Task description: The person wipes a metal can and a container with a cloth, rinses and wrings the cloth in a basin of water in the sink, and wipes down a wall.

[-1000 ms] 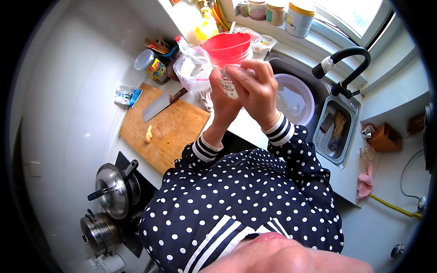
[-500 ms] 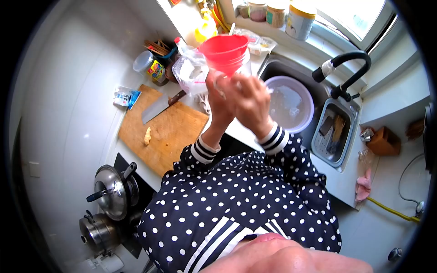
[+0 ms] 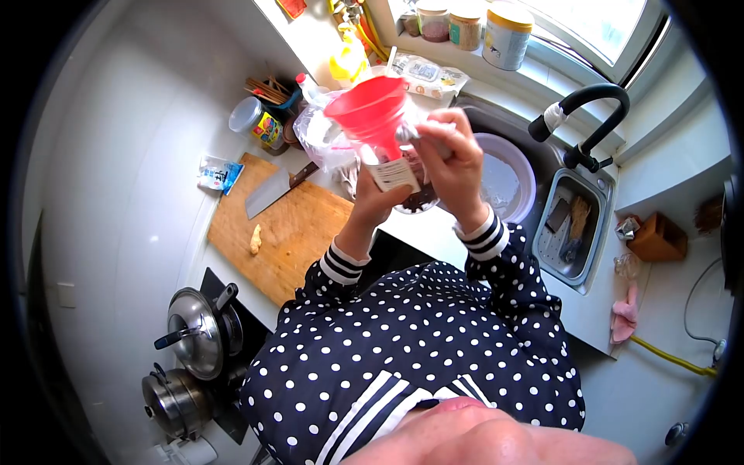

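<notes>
My left hand (image 3: 373, 203) is closed round a clear container with a white printed label (image 3: 393, 175), thumb across the label's lower edge. Dark bits (image 3: 421, 201) show in the container's bottom. A red funnel (image 3: 367, 107) stands tilted over it, wide mouth up and narrow end toward the container; whether it sits inside the opening is hidden. Close by on the right, my right hand (image 3: 453, 159) is raised with fingers closed on a small greyish-white wad (image 3: 409, 132), perhaps cloth. A clear plastic bag (image 3: 316, 138) lies behind my left hand.
A cleaver (image 3: 271, 190) and a ginger piece (image 3: 256, 239) lie on the wooden board (image 3: 306, 225) at left. On the right is a sink with a water-filled basin (image 3: 527, 182) under a black faucet (image 3: 597, 97). Pots (image 3: 198, 322) stand lower left.
My hands have moved apart, the right one shifting rightward and up. The funnel has moved left and down, and the container's label and dark contents have come into sight.
</notes>
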A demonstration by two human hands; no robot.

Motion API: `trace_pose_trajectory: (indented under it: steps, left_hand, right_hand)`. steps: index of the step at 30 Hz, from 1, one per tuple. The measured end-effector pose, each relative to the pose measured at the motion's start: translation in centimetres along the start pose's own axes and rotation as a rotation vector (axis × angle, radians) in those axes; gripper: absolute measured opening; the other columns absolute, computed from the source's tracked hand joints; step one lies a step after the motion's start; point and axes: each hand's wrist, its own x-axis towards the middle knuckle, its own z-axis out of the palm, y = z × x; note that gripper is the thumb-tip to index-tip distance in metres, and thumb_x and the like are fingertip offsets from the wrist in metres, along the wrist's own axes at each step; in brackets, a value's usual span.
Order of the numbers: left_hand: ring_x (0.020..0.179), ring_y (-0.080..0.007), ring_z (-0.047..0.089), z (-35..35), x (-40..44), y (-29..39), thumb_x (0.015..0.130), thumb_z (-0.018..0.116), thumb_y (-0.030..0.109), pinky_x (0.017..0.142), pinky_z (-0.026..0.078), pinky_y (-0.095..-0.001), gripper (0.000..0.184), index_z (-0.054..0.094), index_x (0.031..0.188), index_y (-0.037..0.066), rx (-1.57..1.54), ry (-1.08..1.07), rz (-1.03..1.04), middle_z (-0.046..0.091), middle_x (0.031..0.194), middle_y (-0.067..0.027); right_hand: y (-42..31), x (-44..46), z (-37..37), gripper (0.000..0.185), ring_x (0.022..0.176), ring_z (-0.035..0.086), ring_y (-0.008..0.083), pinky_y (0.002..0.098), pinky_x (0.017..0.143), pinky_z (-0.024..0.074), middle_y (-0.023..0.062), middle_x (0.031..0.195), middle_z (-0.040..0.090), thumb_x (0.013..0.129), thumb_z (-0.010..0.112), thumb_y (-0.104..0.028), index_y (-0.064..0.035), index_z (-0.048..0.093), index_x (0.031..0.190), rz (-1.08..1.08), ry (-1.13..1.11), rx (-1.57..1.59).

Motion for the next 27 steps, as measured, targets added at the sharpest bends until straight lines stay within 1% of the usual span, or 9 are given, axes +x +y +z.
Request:
trace_pose_trajectory:
  steps: [4,7,10,14,17,20,23,26,27]
  left_hand:
    - [0.109,-0.0258,0.051,0.0,0.0,1.3,0.062,0.077,0.014,0.093,0.046,-0.0373,0.084,0.030,0.129,-0.003,-0.087,-0.090,0.004,0.046,0.119,-0.0134]
    - [0.110,-0.0250,0.051,-0.3,-0.1,1.2,0.062,0.079,0.019,0.094,0.044,-0.0372,0.086,0.030,0.129,-0.004,-0.064,-0.108,0.085,0.047,0.122,-0.0140]
    - [0.109,-0.0237,0.052,-0.5,0.5,1.1,0.065,0.078,0.016,0.094,0.044,-0.0370,0.085,0.028,0.131,-0.002,0.034,-0.138,0.107,0.048,0.121,-0.0128]
    - [0.109,-0.0206,0.051,-0.1,0.0,0.3,0.071,0.075,0.012,0.090,0.045,-0.0334,0.093,0.012,0.138,0.005,0.145,0.032,0.010,0.047,0.122,-0.0113]
    - [0.109,-0.0203,0.049,1.2,-0.4,-1.0,0.070,0.076,0.012,0.088,0.046,-0.0324,0.088,0.014,0.133,0.005,0.176,0.104,0.118,0.043,0.121,-0.0115]
    - [0.108,-0.0214,0.050,1.7,-0.4,-0.8,0.067,0.077,0.008,0.088,0.046,-0.0325,0.085,0.018,0.128,0.005,0.239,0.131,0.134,0.043,0.117,-0.0116]
    - [0.106,-0.0205,0.050,2.1,-0.3,0.9,0.063,0.078,0.006,0.088,0.046,-0.0322,0.085,0.022,0.127,0.005,0.221,0.170,0.043,0.044,0.116,-0.0113]
    - [0.107,-0.0193,0.048,0.6,-0.5,-0.2,0.062,0.078,0.007,0.088,0.044,-0.0320,0.083,0.025,0.127,0.005,0.575,0.135,0.182,0.043,0.117,-0.0115]
    - [0.108,-0.0181,0.046,0.8,-0.9,-0.9,0.061,0.079,0.009,0.088,0.043,-0.0318,0.084,0.028,0.127,0.004,0.440,0.158,0.123,0.043,0.119,-0.0112]
  right_hand:
    - [1.4,-3.2,-1.6,0.015,0.083,0.054,0.0112,0.0212,0.074,0.0428,0.0040,0.092,0.055,0.081,0.063,-0.004,-0.0036,0.064,0.095,0.247,-0.099,0.198]
    - [1.4,-4.6,-1.4,0.016,0.084,0.054,0.0081,0.0206,0.075,0.0431,0.0015,0.094,0.058,0.088,0.056,-0.011,-0.0030,0.060,0.102,0.628,-0.011,0.633]
    - [0.9,-4.9,-0.1,0.019,0.085,0.055,0.0068,0.0212,0.076,0.0444,0.0007,0.095,0.059,0.092,0.051,-0.016,-0.0034,0.055,0.106,0.691,0.202,0.830]
    - [0.9,-4.0,-0.2,0.020,0.089,0.056,0.0083,0.0216,0.077,0.0456,0.0032,0.097,0.060,0.091,0.053,-0.015,-0.0032,0.055,0.107,0.577,0.358,0.722]
    - [0.6,-4.6,0.0,0.020,0.087,0.055,0.0087,0.0214,0.076,0.0447,0.0013,0.096,0.059,0.090,0.055,-0.014,-0.0028,0.055,0.106,0.535,0.271,0.493]
    - [1.3,-5.0,0.1,0.017,0.082,0.055,0.0138,0.0225,0.070,0.0452,0.0059,0.097,0.055,0.085,0.061,-0.008,-0.0033,0.059,0.101,0.234,0.192,0.112]
    - [0.2,-5.0,-1.0,0.015,0.082,0.055,0.0169,0.0250,0.069,0.0461,0.0091,0.098,0.053,0.078,0.065,-0.004,-0.0052,0.064,0.093,0.124,0.064,-0.079]
    - [-1.5,-3.3,-1.0,0.025,0.077,0.053,0.0204,0.0306,0.064,0.0459,0.0041,0.090,0.055,0.065,0.070,-0.002,-0.0119,0.068,0.088,-0.276,-0.228,-0.432]
    - [-1.6,-2.3,-1.0,0.029,0.076,0.052,0.0210,0.0303,0.063,0.0452,0.0025,0.087,0.055,0.062,0.071,-0.004,-0.0143,0.069,0.089,-0.344,-0.213,-0.449]
